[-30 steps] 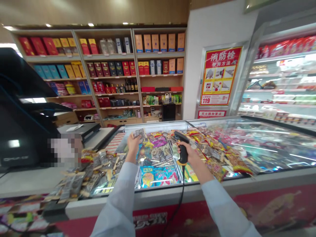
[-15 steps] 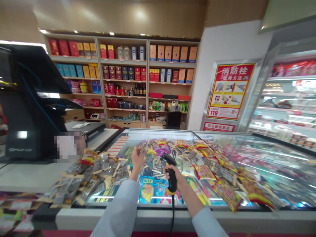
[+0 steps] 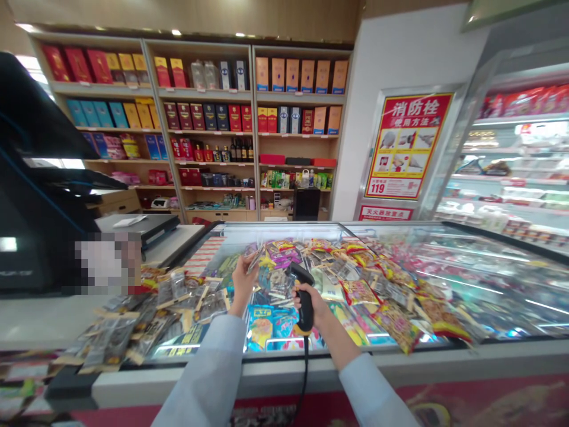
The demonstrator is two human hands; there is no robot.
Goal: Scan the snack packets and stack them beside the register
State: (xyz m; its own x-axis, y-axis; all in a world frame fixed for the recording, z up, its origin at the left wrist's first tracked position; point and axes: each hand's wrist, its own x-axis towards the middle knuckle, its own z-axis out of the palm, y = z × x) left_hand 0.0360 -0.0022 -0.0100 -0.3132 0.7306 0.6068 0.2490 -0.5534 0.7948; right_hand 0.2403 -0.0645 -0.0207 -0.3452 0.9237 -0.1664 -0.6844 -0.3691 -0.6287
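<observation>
My right hand [image 3: 315,305] is closed round the grip of a black barcode scanner [image 3: 304,302], whose head points left and whose cord hangs down in front of the freezer. To its left, my left hand [image 3: 243,281] pinches a small snack packet [image 3: 255,261] seen nearly edge-on, raised above the glass in front of the scanner's head. Below both hands the glass-topped chest freezer [image 3: 186,369] bears many packets. Clear-wrapped brown snack packs [image 3: 111,335] are heaped at the left, and red-and-yellow snack bags [image 3: 362,292] lie at the right.
A dark checkout terminal [image 3: 40,237] stands on the counter [image 3: 35,323] at the left. Shelves of boxed goods [image 3: 208,118] line the back wall. A red-framed fire hydrant notice [image 3: 403,145] hangs beside them, and a lit display fridge [image 3: 511,178] is at the right.
The view has turned slightly to the right and down, so the scene sits further left and higher. Both hands keep their holds, the packet still near the scanner's head.
</observation>
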